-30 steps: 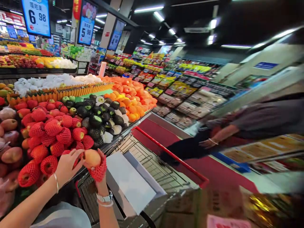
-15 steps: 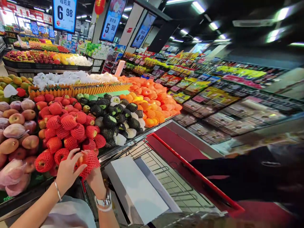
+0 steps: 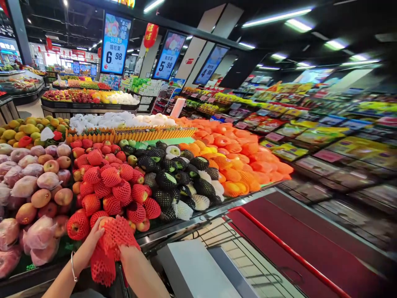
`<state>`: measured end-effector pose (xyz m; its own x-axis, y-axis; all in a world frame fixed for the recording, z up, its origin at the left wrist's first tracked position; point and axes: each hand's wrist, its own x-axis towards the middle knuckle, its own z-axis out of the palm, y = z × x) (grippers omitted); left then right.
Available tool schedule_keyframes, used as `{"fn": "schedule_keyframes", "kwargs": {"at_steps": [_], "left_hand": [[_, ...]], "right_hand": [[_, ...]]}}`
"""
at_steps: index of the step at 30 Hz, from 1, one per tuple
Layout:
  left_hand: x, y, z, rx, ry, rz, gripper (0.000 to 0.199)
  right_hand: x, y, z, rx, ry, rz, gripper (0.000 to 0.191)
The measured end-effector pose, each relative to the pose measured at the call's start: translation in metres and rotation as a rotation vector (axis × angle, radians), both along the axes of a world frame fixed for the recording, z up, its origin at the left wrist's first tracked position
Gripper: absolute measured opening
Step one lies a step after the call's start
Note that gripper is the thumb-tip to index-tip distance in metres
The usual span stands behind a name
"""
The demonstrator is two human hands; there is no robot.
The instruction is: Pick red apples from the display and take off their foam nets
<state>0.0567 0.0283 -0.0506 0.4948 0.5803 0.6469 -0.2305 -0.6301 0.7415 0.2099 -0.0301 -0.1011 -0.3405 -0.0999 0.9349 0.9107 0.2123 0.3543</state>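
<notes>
At the front edge of the red-netted apples [image 3: 120,192], my left hand [image 3: 93,234] has its fingers closed on a bunched red foam net [image 3: 119,234]. My right hand [image 3: 128,252] reaches into the same netting from the right. The mesh covers its fingers, and whatever fruit may be inside is hidden. Another length of red foam netting [image 3: 103,265] hangs below, between my forearms. Loose and plastic-wrapped apples [image 3: 40,198] lie left of my hands. Fruit in black foam nets [image 3: 166,180] lies to the right, beyond the red ones.
A shopping cart with a red bar [image 3: 285,248] stands at the right against the stand's metal edge [image 3: 192,219]. It holds a white box [image 3: 195,269]. Orange-netted fruit [image 3: 238,174] fills the stand's right end. Packaged-goods shelves [image 3: 341,153] line the right side; price screens [image 3: 114,43] hang above.
My left hand has gone from spread fingers to closing on the red net. Netting now covers my right hand and hangs below. The view has shifted left; the dark-clothed person at right is out of view.
</notes>
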Motion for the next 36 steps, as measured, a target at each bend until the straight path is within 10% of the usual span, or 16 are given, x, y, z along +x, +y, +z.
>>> {"fn": "schedule_keyframes", "kwargs": {"at_steps": [11,19,25,33,36], "left_hand": [[-0.022,0.006,-0.004,-0.328,-0.152,-0.18,0.115],[-0.034,-0.012,0.004,0.083,-0.062,0.137,0.127],[-0.033,-0.009,0.004,-0.075,-0.249,0.093,0.121],[-0.048,-0.019,0.008,0.332,0.093,0.342,0.078],[-0.042,-0.008,0.004,0.292,0.065,0.284,0.083]], "right_hand": [[-0.022,-0.047,0.036,0.21,0.089,0.292,0.024],[-0.039,0.004,0.036,0.222,0.076,0.134,0.075],[-0.058,0.028,0.029,0.142,0.19,0.277,0.079],[-0.04,0.025,0.027,-0.401,0.263,0.42,0.071],[-0.034,0.003,0.032,-0.253,0.216,0.413,0.056]]}}
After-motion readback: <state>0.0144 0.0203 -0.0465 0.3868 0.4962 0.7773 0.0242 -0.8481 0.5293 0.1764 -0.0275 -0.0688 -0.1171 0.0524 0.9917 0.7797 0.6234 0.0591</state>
